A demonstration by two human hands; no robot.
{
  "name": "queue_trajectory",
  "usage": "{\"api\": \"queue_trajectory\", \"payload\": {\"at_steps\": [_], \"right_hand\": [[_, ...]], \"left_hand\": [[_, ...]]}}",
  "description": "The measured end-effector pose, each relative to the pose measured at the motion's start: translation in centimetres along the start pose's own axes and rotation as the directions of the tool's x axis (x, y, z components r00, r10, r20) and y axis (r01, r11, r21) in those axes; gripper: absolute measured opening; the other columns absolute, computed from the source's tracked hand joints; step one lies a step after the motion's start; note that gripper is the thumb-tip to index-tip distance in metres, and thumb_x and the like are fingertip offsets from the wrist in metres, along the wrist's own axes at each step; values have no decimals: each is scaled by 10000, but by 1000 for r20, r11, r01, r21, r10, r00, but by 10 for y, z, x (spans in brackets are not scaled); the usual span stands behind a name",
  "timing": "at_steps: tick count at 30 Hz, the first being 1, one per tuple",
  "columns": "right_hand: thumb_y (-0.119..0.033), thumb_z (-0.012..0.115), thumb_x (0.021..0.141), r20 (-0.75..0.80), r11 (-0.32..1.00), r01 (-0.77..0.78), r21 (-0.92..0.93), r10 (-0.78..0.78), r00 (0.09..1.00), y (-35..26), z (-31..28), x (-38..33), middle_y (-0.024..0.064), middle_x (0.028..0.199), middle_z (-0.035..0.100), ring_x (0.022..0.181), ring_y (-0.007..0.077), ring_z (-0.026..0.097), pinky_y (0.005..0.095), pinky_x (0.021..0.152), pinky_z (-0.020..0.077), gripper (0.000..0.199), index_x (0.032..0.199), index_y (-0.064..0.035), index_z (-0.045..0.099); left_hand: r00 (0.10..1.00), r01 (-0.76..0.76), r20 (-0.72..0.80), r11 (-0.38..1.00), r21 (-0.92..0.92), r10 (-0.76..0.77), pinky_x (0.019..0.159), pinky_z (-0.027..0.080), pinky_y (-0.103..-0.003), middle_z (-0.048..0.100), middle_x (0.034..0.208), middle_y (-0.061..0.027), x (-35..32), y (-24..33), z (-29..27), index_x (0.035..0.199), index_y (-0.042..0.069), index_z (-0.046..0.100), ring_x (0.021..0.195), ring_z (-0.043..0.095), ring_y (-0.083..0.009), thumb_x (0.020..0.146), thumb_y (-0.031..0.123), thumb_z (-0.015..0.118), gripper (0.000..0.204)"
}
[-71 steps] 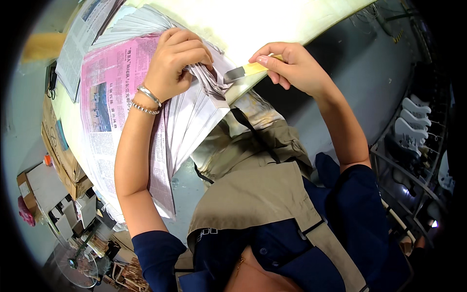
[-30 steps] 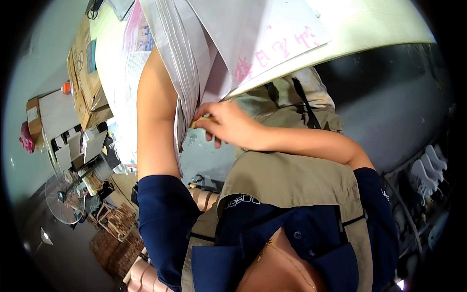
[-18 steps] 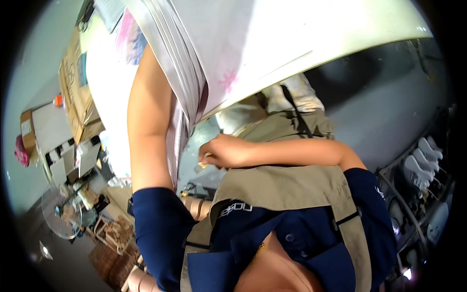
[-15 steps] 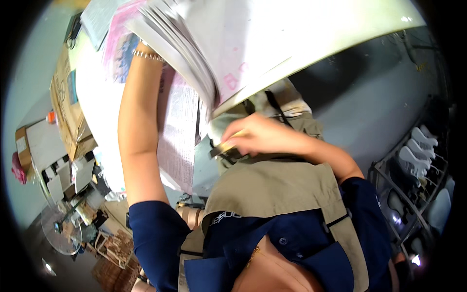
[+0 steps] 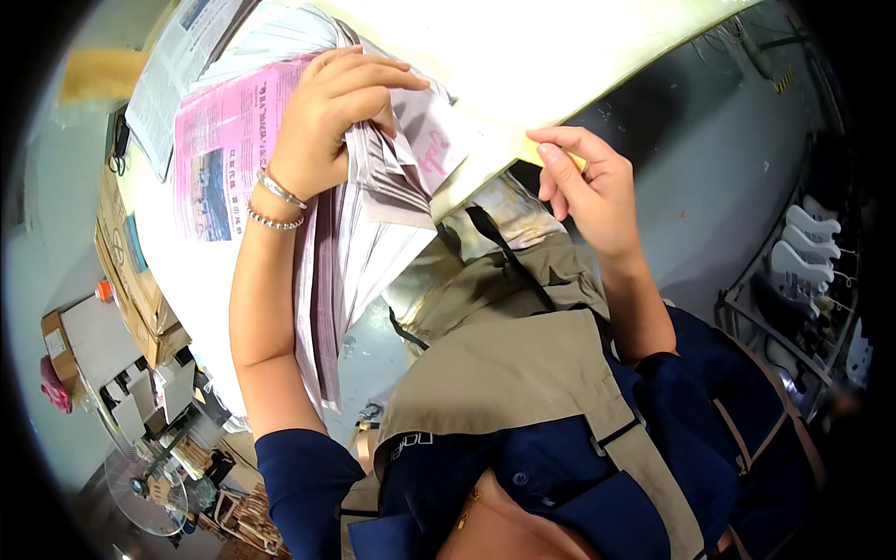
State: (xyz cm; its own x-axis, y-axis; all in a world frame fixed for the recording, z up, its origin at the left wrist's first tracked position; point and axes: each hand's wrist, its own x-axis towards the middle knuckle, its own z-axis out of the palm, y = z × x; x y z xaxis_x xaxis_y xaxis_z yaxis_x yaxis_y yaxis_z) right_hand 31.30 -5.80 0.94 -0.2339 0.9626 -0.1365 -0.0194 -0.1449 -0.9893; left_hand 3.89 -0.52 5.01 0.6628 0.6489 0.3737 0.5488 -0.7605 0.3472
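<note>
My left hand (image 5: 336,107) is curled over a bunched stack of folded newspaper sheets (image 5: 378,177), fingers across its top and the palm against its side. A newspaper page with a pink panel (image 5: 247,117) lies to the left of this hand, and long sheet edges hang down beside my forearm. Near the table's front edge, my right hand (image 5: 588,182) pinches a small yellow tool (image 5: 534,149) between thumb and fingers. Its far end fades into the bright tabletop, so I cannot make out its kind. A gap separates the tool from the stack.
A pale tabletop (image 5: 495,56) stretches away at the top. Greyish printed sheets (image 5: 173,103) and flattened cardboard (image 5: 135,271) lie at the left. A clear-bladed fan (image 5: 145,485) stands lower left. On the right, a metal rack (image 5: 747,322) holds white curved pieces (image 5: 803,261).
The lifted sheets have come down and folded, and my left hand, hidden behind them before, now shows on top. My right hand has moved up and right from my apron with the yellow tool.
</note>
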Motion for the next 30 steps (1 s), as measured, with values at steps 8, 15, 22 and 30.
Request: {"api": "queue_trajectory", "payload": {"at_steps": [8, 15, 22, 30], "right_hand": [[-100, 546, 931, 1, 1000, -6, -11, 6, 1000, -9, 1, 0, 14, 645, 566, 498, 31, 459, 173, 444, 375, 183, 1064, -23, 647], [-67, 572, 908, -65, 966, 142, -215, -159, 985, -21, 0, 0, 1, 628, 586, 542, 26, 515, 176, 458, 372, 157, 1029, -31, 663], [-36, 582, 892, -66, 931, 241, -274, -269, 961, -22, 0, 2, 17, 652, 599, 556, 37, 532, 188, 492, 404, 144, 1009, -31, 665], [-34, 580, 898, 0, 921, 216, -323, -229, 974, -24, -1, 3, 19, 682, 595, 560, 42, 517, 191, 486, 399, 154, 1028, -30, 661]], "left_hand": [[996, 25, 80, 1000, -3, -25, 1011, 328, -457, 695, 1046, -44, 5, -3, 9, 586, 118, 459, 1091, 593, -253, 719, 256, 627, 255], [997, 32, 74, 999, -3, -32, 988, 357, -411, 697, 1023, 10, 6, -1, 9, 623, 115, 538, 1071, 593, -211, 658, 53, 587, 87], [997, 32, 73, 999, -5, -32, 979, 362, -404, 700, 1020, 10, 7, -1, 10, 624, 110, 520, 1057, 595, -210, 655, 85, 619, 107], [997, 30, 67, 1000, -8, -29, 975, 360, -407, 699, 1024, 8, 7, -1, 9, 632, 104, 514, 1054, 591, -215, 644, 61, 611, 107]]}}
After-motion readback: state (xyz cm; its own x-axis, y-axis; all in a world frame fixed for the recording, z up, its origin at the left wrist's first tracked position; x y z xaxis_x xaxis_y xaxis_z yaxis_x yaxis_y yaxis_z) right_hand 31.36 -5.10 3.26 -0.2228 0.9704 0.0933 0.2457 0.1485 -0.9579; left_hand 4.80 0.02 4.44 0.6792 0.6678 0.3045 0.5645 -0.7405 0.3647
